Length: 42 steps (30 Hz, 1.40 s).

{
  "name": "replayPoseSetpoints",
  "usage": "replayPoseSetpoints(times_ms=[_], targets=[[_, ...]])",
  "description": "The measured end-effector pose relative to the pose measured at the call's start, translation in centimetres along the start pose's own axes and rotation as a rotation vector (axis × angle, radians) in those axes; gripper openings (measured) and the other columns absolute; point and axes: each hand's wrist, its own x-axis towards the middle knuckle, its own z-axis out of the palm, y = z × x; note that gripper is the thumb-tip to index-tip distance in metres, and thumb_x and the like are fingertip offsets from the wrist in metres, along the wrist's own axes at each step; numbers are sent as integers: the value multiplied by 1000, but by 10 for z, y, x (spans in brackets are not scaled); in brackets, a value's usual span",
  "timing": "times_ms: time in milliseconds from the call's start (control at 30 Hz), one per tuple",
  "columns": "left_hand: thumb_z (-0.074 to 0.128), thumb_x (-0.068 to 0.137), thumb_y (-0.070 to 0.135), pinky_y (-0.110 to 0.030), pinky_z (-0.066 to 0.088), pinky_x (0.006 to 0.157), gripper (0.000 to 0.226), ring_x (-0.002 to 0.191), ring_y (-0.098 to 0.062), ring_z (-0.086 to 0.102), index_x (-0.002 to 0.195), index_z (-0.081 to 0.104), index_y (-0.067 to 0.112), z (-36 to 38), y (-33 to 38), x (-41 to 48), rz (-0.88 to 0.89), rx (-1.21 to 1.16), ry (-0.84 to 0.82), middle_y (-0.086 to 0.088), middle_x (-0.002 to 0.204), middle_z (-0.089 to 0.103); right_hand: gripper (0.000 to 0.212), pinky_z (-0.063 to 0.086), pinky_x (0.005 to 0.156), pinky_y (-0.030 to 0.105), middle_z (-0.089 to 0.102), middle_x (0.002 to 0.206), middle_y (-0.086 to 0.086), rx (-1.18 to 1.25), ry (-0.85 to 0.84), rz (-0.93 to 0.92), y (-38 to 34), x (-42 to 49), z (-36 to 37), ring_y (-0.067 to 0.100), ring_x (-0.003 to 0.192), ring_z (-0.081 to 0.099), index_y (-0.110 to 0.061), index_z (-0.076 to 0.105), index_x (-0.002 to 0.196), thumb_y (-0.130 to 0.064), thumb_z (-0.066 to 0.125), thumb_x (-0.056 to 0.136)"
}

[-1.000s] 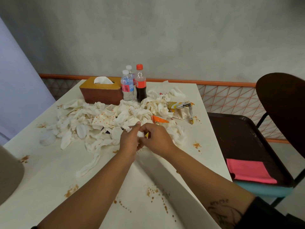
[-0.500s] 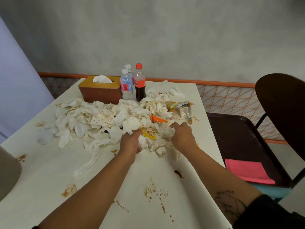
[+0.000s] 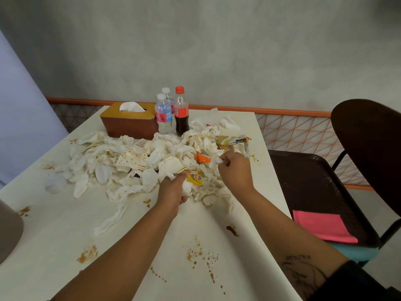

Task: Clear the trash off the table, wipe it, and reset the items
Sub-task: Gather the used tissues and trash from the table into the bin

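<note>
A wide pile of crumpled white napkins [image 3: 130,164] covers the middle of the white table [image 3: 54,231], mixed with yellow and orange wrappers [image 3: 231,140]. My left hand [image 3: 172,191] grips a wad of napkins at the pile's near edge, beside a yellow sachet [image 3: 195,178]. My right hand [image 3: 235,169] pinches a crumpled napkin [image 3: 214,161] further right, near an orange wrapper [image 3: 201,157]. Brown sauce stains [image 3: 198,253] dot the near tabletop.
A wooden tissue box [image 3: 130,124], two water bottles [image 3: 163,118] and a cola bottle [image 3: 181,114] stand at the table's far side. A dark chair [image 3: 325,192] on the right holds a pink cloth [image 3: 323,225]. A grey object [image 3: 8,231] sits at the left edge.
My hands were together at the pile's near edge; the right hand has moved right and further into the pile and picked up a napkin. The left hand stays gripping its wad.
</note>
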Motion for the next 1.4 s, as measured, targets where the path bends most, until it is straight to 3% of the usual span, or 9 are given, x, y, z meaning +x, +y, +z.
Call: replayPoseSetpoints(times_ms=[100, 233, 433, 533, 700, 900, 1067, 1233, 1400], targets=[[58, 92, 20, -15, 39, 35, 8, 66, -23, 60, 92, 57, 12, 0, 2, -3, 8, -30, -43, -11, 78, 62, 26, 45, 58, 30, 43, 59, -4, 332, -9, 89, -27, -5, -2, 14, 58, 42, -13, 50, 62, 6, 54, 79], [54, 94, 19, -19, 49, 43, 8, 66, -21, 62, 88, 58, 16, 0, 8, -11, 9, -95, -87, -9, 82, 63, 25, 55, 51, 33, 50, 69, 8, 759, -234, 352, -47, -15, 7, 19, 56, 52, -10, 53, 71, 13, 56, 77], [54, 92, 41, -27, 54, 52, 30, 90, -26, 66, 103, 62, 15, -7, 12, -11, -17, -182, -93, -11, 107, 65, 24, 50, 66, 40, 58, 70, 2, 507, -213, 234, -42, -28, 34, 20, 67, 56, -17, 56, 66, 3, 68, 75], [61, 85, 44, -26, 54, 52, 33, 80, -19, 68, 99, 65, 14, -12, 13, -14, 34, -141, -156, -8, 93, 70, 23, 47, 64, 31, 61, 64, 1, 371, -233, 143, -45, -34, 41, 16, 63, 56, -16, 59, 61, -1, 66, 76], [71, 81, 21, -24, 51, 52, 10, 75, -16, 65, 87, 66, 15, -32, 17, -14, 60, -116, -135, -3, 85, 69, 11, 54, 75, 43, 72, 82, 17, 343, -312, 122, -57, -34, 52, 33, 82, 68, -5, 71, 71, -1, 62, 77], [70, 80, 8, -23, 43, 48, 13, 45, -12, 58, 72, 62, 13, -73, 35, -11, 145, -119, 46, -4, 65, 64, 16, 45, 79, 22, 63, 79, -11, 541, -330, 191, -82, -35, 72, 6, 80, 58, -10, 71, 87, -7, 56, 87], [68, 81, 3, -23, 48, 50, 18, 63, -16, 58, 73, 57, 15, -125, 48, -5, 181, -197, 220, -5, 73, 60, 25, 43, 68, 24, 58, 95, -4, 183, -451, 4, -98, -37, 109, 9, 81, 53, -14, 64, 111, -16, 63, 87], [68, 82, 4, -24, 48, 51, 20, 71, -16, 57, 72, 56, 17, -168, 55, 1, 171, -234, 297, -2, 75, 59, 50, 47, 88, 31, 56, 127, 5, -252, -581, -240, -109, -40, 144, 24, 120, 48, -22, 54, 130, 0, 51, 85], [68, 83, 7, -20, 48, 45, 14, 68, -15, 56, 78, 58, 15, -195, 57, 6, 148, -198, 305, -3, 75, 57, 59, 44, 88, 33, 53, 128, 5, -513, -624, -334, -117, -38, 166, 21, 125, 40, -26, 47, 133, 6, 40, 84]])
